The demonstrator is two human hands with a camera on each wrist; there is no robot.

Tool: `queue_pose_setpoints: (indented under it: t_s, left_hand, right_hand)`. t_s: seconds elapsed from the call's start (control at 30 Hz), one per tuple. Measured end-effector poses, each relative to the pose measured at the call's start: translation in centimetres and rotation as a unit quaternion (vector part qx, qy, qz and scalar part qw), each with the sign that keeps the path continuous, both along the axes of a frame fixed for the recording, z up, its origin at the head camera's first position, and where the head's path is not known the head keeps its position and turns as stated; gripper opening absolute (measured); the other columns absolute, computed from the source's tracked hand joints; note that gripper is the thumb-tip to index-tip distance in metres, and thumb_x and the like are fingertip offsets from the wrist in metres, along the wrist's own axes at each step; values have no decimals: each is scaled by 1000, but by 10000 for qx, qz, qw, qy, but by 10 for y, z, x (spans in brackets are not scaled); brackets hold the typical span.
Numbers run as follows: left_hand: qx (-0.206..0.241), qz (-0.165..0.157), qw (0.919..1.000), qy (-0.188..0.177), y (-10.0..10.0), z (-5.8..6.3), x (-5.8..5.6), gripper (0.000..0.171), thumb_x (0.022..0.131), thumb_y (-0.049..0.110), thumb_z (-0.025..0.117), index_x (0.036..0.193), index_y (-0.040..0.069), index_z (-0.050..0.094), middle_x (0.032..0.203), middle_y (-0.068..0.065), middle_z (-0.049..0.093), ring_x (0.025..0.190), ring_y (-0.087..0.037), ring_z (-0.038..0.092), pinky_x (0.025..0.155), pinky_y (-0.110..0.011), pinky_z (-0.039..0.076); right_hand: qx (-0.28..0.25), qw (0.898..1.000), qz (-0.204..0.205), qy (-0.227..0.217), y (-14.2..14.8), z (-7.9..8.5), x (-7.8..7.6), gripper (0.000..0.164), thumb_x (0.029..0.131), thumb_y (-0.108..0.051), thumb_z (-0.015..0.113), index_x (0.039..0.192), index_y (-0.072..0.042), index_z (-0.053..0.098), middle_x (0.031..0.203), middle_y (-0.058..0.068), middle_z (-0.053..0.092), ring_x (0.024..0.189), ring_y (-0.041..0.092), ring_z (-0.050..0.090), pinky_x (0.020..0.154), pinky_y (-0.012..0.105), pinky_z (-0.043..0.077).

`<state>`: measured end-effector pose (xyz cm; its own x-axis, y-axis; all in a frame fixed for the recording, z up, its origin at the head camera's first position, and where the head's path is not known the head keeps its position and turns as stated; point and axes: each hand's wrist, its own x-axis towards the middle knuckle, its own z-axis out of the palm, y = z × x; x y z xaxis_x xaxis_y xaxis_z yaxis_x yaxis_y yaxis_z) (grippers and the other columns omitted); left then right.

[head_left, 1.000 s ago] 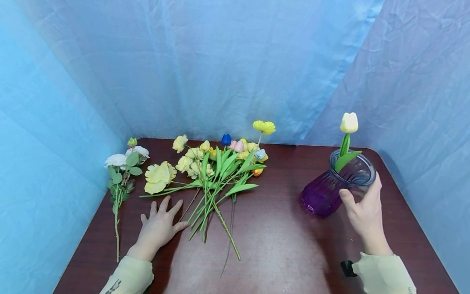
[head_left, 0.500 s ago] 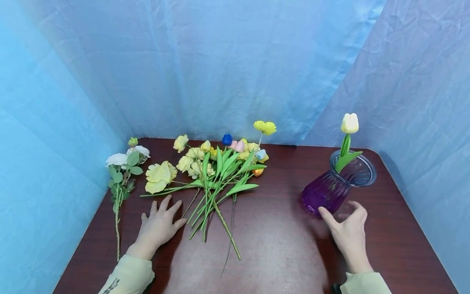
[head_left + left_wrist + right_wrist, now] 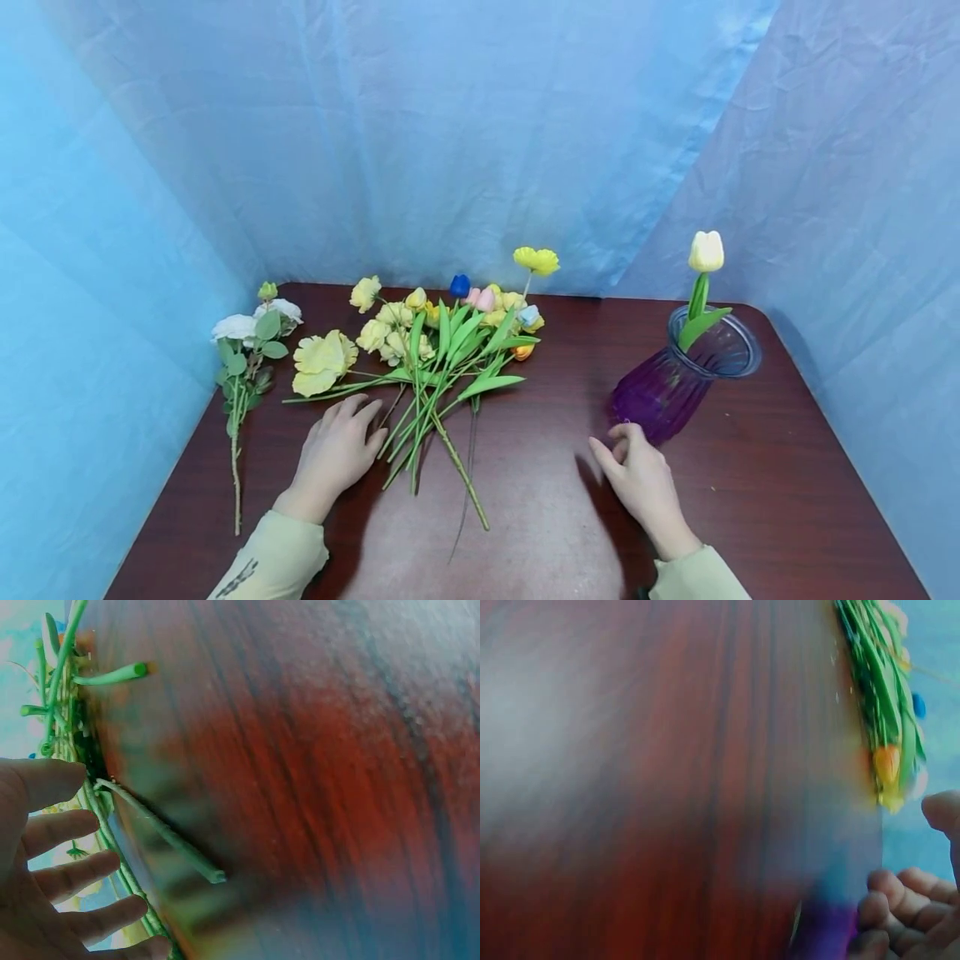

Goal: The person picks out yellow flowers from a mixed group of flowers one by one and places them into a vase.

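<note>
My left hand (image 3: 337, 450) is over the table beside the cut ends of the flower stems, its fingers loosely bent and holding nothing. In the left wrist view its spread fingers (image 3: 79, 874) overlap the green stems (image 3: 112, 840). The artificial flowers lie in a crossed heap, with tulip leaves (image 3: 465, 333) on top. In front of the purple glass vase (image 3: 660, 400) is my right hand (image 3: 641, 483), empty, with fingers loosely curled. The vase leans to the right in the head view. One white tulip (image 3: 707, 252) stands in it, its leaf at the rim.
White roses (image 3: 236, 327) on a long stem lie at the left. A large yellow flower (image 3: 324, 362) is between them and the heap. Blue, pink and orange tulips (image 3: 522, 352) show at the heap's back. Blue cloth (image 3: 450, 150) hangs behind the dark wooden table (image 3: 540, 500).
My right hand has let go of the vase rim and moved left and down toward the middle of the table. The left hand's spread fingers have drawn together and bent near the stems.
</note>
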<state>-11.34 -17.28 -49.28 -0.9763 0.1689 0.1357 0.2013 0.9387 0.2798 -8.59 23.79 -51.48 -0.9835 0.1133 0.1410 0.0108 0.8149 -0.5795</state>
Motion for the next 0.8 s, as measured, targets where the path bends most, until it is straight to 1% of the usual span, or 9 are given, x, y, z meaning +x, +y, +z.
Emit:
queue_pose_setpoints:
  t_s: [0.1,0.2,0.27,0.37,0.5,0.6,0.67,0.73,0.8]
  left_hand:
    - [13,24,9999,-145,0,-2,1,44,89,27,70,127,8,61,132,-20,52,118,-45,48,88,-66,43]
    - [31,-71,9998,-208,2,-4,2,44,89,28,69,127,9,61,133,-19,52,117,-45,48,88,-65,43]
    - [27,-166,9996,-208,4,-6,2,43,89,29,68,127,10,61,132,-19,52,117,-44,49,89,-64,43]
    - [-10,-300,9994,-155,7,-7,3,44,88,31,69,127,11,62,132,-18,53,118,-43,48,91,-63,43]
    - [-66,-364,9992,-161,9,-7,4,45,87,32,70,126,11,63,132,-18,53,120,-43,47,92,-62,43]
    - [-120,-311,9991,-254,6,-7,4,48,88,35,69,129,11,61,134,-18,51,122,-44,45,93,-64,41]
    - [-173,-228,9991,-325,3,-8,4,50,89,38,68,131,12,59,136,-18,50,123,-44,43,95,-65,38]
    - [-240,-150,9988,-397,0,-8,5,54,88,41,68,133,13,57,138,-18,47,126,-46,39,95,-68,35]
    - [-323,-97,9982,-490,-2,-9,5,57,88,43,68,135,14,55,140,-18,45,128,-49,35,95,-72,32]
  right_hand:
    - [-235,9982,558,-40,-17,3,-9,32,91,-32,68,108,-6,59,66,-7,56,58,9,52,59,38,46]
    - [-663,9922,1021,-255,-35,8,-22,33,92,-30,68,115,-7,61,70,-8,60,61,9,56,63,37,48]
    - [-1048,9857,1213,-527,-47,11,-31,36,92,-30,67,120,-9,60,73,-7,62,60,11,58,62,35,49]
    - [-1667,9720,1349,-961,-64,20,-45,40,93,-29,66,128,-11,56,79,-1,64,58,17,60,56,35,50]
    - [-2420,9474,1482,-1481,-86,29,-64,46,94,-26,65,137,-16,49,87,11,65,56,28,60,50,44,53]
    - [-3015,9207,1637,-1861,-100,34,-76,52,96,-26,62,144,-18,41,97,21,65,59,31,61,54,48,54]
    - [-3434,9010,1714,-2024,-107,36,-83,56,98,-25,59,147,-17,35,103,27,62,61,30,61,55,45,55]
    - [-3801,8842,1695,-2122,-113,37,-89,55,99,-25,58,148,-17,34,106,30,60,61,27,61,54,38,55]
    - [-4058,8734,1648,-2128,-117,37,-94,50,100,-23,57,146,-15,39,107,31,58,60,24,60,52,32,53]
